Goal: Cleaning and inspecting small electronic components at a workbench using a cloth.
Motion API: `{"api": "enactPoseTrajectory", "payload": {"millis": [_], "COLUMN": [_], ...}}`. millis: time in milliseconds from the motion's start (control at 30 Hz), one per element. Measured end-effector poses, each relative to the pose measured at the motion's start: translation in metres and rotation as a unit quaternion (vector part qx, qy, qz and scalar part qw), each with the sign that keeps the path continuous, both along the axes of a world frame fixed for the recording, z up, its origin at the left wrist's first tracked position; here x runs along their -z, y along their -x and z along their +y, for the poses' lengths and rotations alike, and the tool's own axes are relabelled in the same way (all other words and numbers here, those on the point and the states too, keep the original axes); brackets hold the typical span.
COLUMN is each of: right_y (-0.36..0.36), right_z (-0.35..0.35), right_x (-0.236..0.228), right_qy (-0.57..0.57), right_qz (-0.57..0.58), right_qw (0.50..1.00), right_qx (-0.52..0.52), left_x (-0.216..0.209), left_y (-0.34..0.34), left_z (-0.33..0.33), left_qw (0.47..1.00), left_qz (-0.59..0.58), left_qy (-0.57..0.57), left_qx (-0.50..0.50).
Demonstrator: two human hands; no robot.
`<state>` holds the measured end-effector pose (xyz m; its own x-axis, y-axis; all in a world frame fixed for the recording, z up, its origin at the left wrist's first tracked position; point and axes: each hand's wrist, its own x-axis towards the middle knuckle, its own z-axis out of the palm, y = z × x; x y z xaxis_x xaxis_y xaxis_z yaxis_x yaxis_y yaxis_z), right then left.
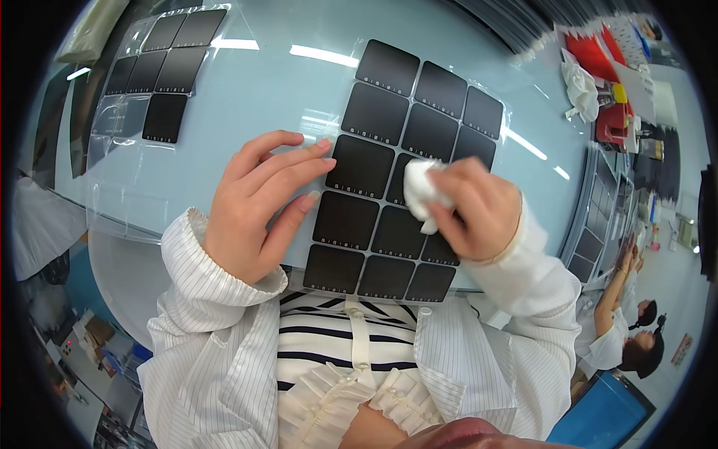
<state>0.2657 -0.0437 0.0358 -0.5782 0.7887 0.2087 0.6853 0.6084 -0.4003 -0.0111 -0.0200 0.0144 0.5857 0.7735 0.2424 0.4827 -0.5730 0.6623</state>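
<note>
The right hand [479,211] pinched a crumpled white cloth-like wad [420,183] over glossy black square panels [360,166], the left hand [258,191] loosely spread at their left edge.

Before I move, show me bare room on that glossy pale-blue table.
Bare table lies beyond the left hand, between the small cluster and large cluster of square black panels. Crowded: the large cluster, partly under the right hand and white wad.

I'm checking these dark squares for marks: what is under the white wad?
Mainly a dark square, its left part showing. Most of the rest, with any marks there, is covered by the white wad and the right hand.
</note>
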Motion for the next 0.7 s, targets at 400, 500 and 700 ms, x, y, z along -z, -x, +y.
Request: {"api": "enactPoseTrajectory", "payload": {"millis": [400,500,700], "right_y": [-0.007,-0.059,0.001], "right_z": [0.011,0.030,-0.029], "right_x": [0.006,0.008,0.009], "right_qy": [0.007,-0.036,0.037], "right_qz": [0.041,0.040,0.002], "right_qw": [0.999,0.975,0.999], "right_qx": [-0.035,0.217,-0.029], "left_x": [-0.001,-0.004,0.000], "left_y": [0.000,-0.003,-0.006], "left_z": [0.002,0.004,0.006], "left_qw": [1.000,1.000,1.000], "left_qz": [0.006,0.006,0.013], "left_qy": [-0.006,-0.013,-0.026], "left_qx": [0.000,0.006,0.002]}}
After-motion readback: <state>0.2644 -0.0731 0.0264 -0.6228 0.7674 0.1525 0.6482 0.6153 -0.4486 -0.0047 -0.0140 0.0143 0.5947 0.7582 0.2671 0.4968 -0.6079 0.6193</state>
